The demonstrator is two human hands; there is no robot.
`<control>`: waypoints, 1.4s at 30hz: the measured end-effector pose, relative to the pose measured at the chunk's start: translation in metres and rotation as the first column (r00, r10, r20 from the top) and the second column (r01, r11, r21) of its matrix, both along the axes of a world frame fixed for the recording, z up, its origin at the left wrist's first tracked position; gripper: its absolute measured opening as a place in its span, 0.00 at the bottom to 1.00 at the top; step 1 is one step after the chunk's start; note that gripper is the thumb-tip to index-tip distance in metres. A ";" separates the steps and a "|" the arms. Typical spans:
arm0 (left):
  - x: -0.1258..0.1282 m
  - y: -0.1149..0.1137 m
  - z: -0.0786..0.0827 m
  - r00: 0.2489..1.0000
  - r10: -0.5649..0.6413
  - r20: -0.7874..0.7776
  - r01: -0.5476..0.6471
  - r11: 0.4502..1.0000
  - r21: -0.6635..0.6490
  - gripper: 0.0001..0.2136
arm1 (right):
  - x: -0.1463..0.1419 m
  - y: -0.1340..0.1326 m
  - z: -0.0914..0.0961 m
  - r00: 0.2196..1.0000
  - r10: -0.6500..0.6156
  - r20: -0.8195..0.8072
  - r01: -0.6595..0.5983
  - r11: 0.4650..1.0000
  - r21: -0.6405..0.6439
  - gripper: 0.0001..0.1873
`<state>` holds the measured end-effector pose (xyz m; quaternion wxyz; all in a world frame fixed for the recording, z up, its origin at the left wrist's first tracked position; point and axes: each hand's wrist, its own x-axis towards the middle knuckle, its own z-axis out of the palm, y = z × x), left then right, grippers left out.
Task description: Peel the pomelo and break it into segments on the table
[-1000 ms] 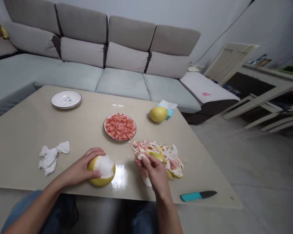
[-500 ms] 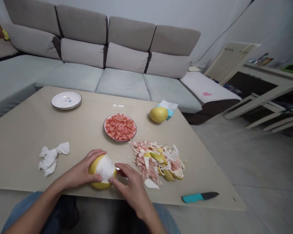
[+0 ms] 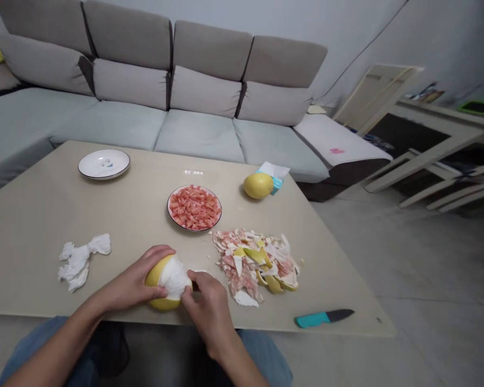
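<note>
Pomelo [image 3: 167, 282] at near table [image 3: 145, 226] edge, half peeled: white pith bare on top, yellow rind left below. Cupped by left hand [image 3: 135, 284], right hand [image 3: 207, 310] pinching rind. Peel heap [image 3: 258, 263] beside; plate of flesh [image 3: 168, 207] behind; whole pomelo [image 3: 258, 185] untouched.

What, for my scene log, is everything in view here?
table: 1, beige, foreground
sofa: 1, grey, behind table
half-peeled pomelo: 1, yellow rind, white pith, near table edge
whole pomelo: 1, yellow, far right
tissue pack: 1, white-teal, behind whole pomelo
fruit pieces: many, pink-red, on centre plate
empty plate: 1, white, far left
peel scraps: pile, yellow-white-pink, right of half-peeled pomelo
crumpled tissue: 1, white, left
knife: 1, teal handle, dark blade, near right edge
left hand: 1, bare, gripping half-peeled pomelo
right hand: 1, bare, pinching its right side
</note>
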<state>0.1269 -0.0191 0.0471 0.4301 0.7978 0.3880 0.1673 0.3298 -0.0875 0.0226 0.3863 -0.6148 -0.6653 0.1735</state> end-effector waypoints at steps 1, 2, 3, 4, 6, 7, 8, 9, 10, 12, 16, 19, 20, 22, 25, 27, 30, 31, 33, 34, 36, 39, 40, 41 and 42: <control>0.000 0.000 0.000 1.000 -0.008 -0.001 0.008 1.000 0.002 0.32 | 0.001 0.001 -0.002 1.000 -0.023 -0.012 0.022 1.000 -0.009 0.17; 0.000 0.000 0.000 1.000 -0.016 -0.001 0.016 1.000 0.004 0.32 | 0.002 0.002 -0.004 0.999 -0.039 -0.027 0.039 0.999 -0.021 0.17; -0.001 0.000 0.001 1.000 -0.021 -0.002 0.021 1.000 0.006 0.32 | 0.003 0.003 -0.005 0.998 -0.048 -0.047 0.046 0.998 -0.033 0.18; -0.001 0.000 0.001 1.000 -0.021 -0.003 0.021 1.000 0.006 0.32 | 0.005 0.004 -0.005 0.996 -0.040 -0.074 0.037 0.998 -0.052 0.18; -0.002 0.000 0.002 1.000 -0.014 -0.008 0.014 1.000 0.004 0.32 | 0.008 0.004 -0.002 0.990 0.015 -0.144 -0.030 0.994 -0.102 0.17; -0.003 0.000 0.002 1.000 -0.013 -0.009 0.013 1.000 0.002 0.33 | 0.009 0.004 0.000 0.983 0.050 -0.179 -0.073 0.989 -0.127 0.18; -0.003 -0.001 0.002 1.000 -0.016 -0.009 0.016 1.000 -0.001 0.33 | 0.010 0.004 0.001 0.976 0.075 -0.206 -0.106 0.983 -0.147 0.18; -0.003 -0.001 0.003 1.000 -0.025 -0.008 0.025 1.000 -0.005 0.33 | 0.010 0.004 0.003 0.972 0.086 -0.221 -0.123 0.979 -0.162 0.19; -0.003 -0.001 0.003 0.999 -0.037 -0.006 0.037 0.999 -0.007 0.33 | 0.010 0.004 0.003 0.972 0.085 -0.221 -0.125 0.977 -0.172 0.19; -0.003 -0.002 0.004 0.998 -0.057 0.002 0.057 0.998 -0.006 0.33 | 0.009 0.006 0.003 0.979 0.046 -0.199 -0.085 0.978 -0.188 0.18; -0.003 -0.001 0.005 0.996 -0.087 0.013 0.087 0.996 -0.006 0.32 | 0.012 0.012 0.000 0.983 -0.009 -0.182 -0.043 0.959 -0.281 0.13; -0.005 0.002 0.004 0.994 -0.102 0.030 0.103 0.995 -0.015 0.32 | 0.015 0.014 0.001 0.984 0.023 -0.179 -0.078 0.948 -0.308 0.13; -0.005 0.002 0.003 0.993 -0.113 0.041 0.114 0.993 -0.018 0.33 | 0.015 0.014 0.002 0.984 0.040 -0.176 -0.094 0.945 -0.312 0.14; -0.007 0.004 0.000 0.988 -0.144 0.063 0.146 0.989 -0.016 0.33 | 0.014 0.013 0.004 0.984 0.065 -0.163 -0.116 0.939 -0.324 0.14; -0.008 0.007 -0.004 0.981 -0.177 0.082 0.177 0.984 0.008 0.33 | 0.012 0.015 0.007 0.993 0.053 -0.110 -0.089 0.931 -0.355 0.14; -0.010 0.008 -0.006 0.978 -0.188 0.089 0.186 0.982 0.031 0.34 | 0.010 0.017 0.008 0.997 0.039 -0.063 -0.060 0.927 -0.369 0.14; -0.012 0.010 -0.007 0.974 -0.204 0.102 0.199 0.978 0.056 0.35 | 0.008 0.020 0.010 0.998 0.064 -0.012 -0.064 0.926 -0.371 0.15; -0.013 0.010 -0.008 0.972 -0.211 0.106 0.205 0.977 0.061 0.35 | 0.007 0.021 0.011 0.997 0.081 -0.001 -0.075 0.926 -0.370 0.16; -0.015 0.011 -0.009 0.966 -0.230 0.118 0.223 0.972 0.071 0.35 | 0.006 0.020 0.013 0.995 0.104 0.013 -0.091 0.924 -0.371 0.17; -0.016 0.011 -0.010 0.963 -0.240 0.124 0.232 0.969 0.080 0.35 | 0.005 0.020 0.014 0.994 0.105 0.018 -0.090 0.923 -0.375 0.17; -0.017 0.012 -0.012 0.958 -0.254 0.137 0.240 0.965 0.106 0.34 | 0.003 0.020 0.013 0.996 0.087 0.018 -0.073 0.917 -0.392 0.16; -0.019 0.013 -0.018 0.954 -0.258 0.155 0.237 0.961 0.146 0.35 | 0.001 0.022 0.008 0.999 0.051 -0.018 -0.054 0.893 -0.447 0.16; -0.020 0.014 -0.020 0.953 -0.258 0.157 0.235 0.960 0.155 0.35 | 0.001 0.024 0.007 0.998 0.046 -0.038 -0.058 0.883 -0.465 0.16; -0.021 0.014 -0.023 0.955 -0.254 0.155 0.229 0.960 0.162 0.35 | 0.001 0.026 0.005 0.997 0.045 -0.060 -0.068 0.874 -0.480 0.16; -0.022 0.014 -0.025 0.958 -0.243 0.152 0.218 0.962 0.167 0.35 | 0.002 0.028 0.004 0.995 0.048 -0.084 -0.084 0.867 -0.490 0.16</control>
